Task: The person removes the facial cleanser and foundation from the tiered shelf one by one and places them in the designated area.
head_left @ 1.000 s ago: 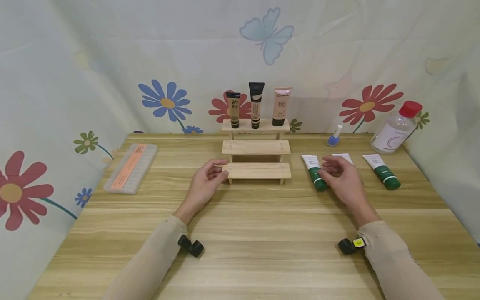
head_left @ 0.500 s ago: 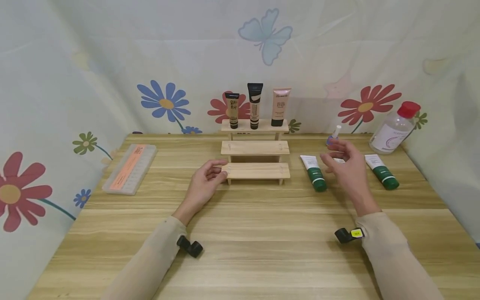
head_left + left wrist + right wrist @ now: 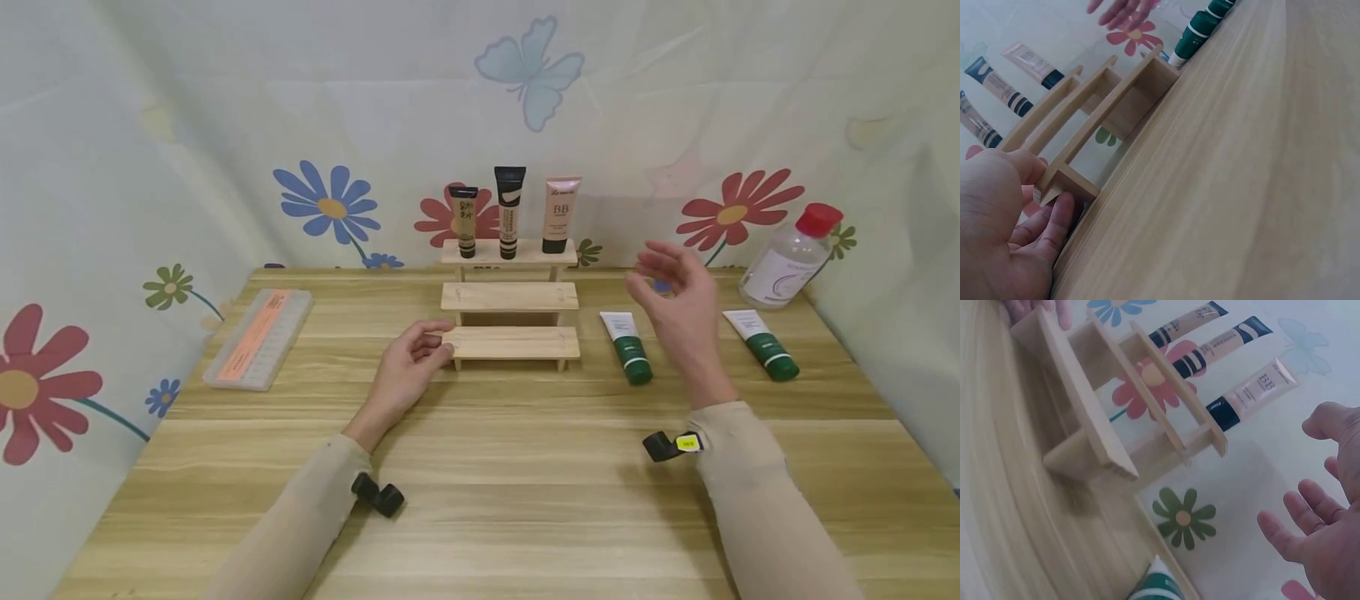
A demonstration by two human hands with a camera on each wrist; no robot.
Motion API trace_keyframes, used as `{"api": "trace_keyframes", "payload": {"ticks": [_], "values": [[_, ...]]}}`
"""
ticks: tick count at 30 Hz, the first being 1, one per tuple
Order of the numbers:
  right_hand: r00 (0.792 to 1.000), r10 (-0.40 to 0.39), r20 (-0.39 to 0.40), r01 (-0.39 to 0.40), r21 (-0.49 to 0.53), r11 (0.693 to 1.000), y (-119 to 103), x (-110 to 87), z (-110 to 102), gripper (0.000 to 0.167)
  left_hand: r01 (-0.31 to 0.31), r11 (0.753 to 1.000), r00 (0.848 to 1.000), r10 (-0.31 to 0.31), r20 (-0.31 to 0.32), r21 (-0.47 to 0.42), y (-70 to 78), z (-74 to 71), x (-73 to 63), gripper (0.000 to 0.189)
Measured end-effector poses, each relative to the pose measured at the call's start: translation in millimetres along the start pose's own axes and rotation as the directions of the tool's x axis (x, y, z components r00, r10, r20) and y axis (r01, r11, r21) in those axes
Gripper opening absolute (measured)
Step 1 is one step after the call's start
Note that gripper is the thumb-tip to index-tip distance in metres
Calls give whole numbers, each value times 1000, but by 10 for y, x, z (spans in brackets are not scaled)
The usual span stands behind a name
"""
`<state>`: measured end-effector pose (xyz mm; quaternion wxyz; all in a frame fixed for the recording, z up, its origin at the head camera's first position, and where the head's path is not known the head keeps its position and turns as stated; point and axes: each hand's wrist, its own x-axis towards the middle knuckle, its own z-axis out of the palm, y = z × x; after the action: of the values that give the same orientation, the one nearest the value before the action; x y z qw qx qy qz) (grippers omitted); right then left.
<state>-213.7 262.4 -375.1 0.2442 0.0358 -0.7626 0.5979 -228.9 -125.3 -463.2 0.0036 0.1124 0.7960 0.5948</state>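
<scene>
My left hand (image 3: 408,367) grips the left end of the lowest step of a three-step wooden display stand (image 3: 513,342), thumb above and fingers beneath in the left wrist view. On the top step stand a gold-and-black tube (image 3: 466,221), a black-and-beige tube (image 3: 510,212) and a pink BB cream tube (image 3: 561,212). My right hand (image 3: 678,312) is raised with fingers loosely bent and nothing in them, right of the stand. Left of it lies a white-and-green tube (image 3: 627,350); another such tube (image 3: 763,346) lies to its right, and a third is hidden behind it.
A blue nail polish bottle (image 3: 663,286) is mostly covered by the right hand. At the back right stands a clear bottle (image 3: 787,258) with a red cap. On the left lies a flat clear case (image 3: 258,340) with an orange label. A flowered curtain (image 3: 637,100) hangs behind the table.
My right hand has risen from beside the green tubes, swinging slightly right and then back left, farther from the table's front. My left hand has kept its place on the stand.
</scene>
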Motion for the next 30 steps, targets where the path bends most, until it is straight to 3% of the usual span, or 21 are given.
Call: {"api": "trace_keyframes", "payload": {"ticks": [10, 30], "values": [[1000, -24, 15, 22, 158, 987, -113, 192, 364, 54, -11, 1000, 1000, 11, -4, 12, -4, -14, 11, 32], [996, -14, 87, -6, 226, 974, -196, 542, 864, 57, -18, 1000, 1000, 18, -7, 6, -7, -9, -9, 31]]}}
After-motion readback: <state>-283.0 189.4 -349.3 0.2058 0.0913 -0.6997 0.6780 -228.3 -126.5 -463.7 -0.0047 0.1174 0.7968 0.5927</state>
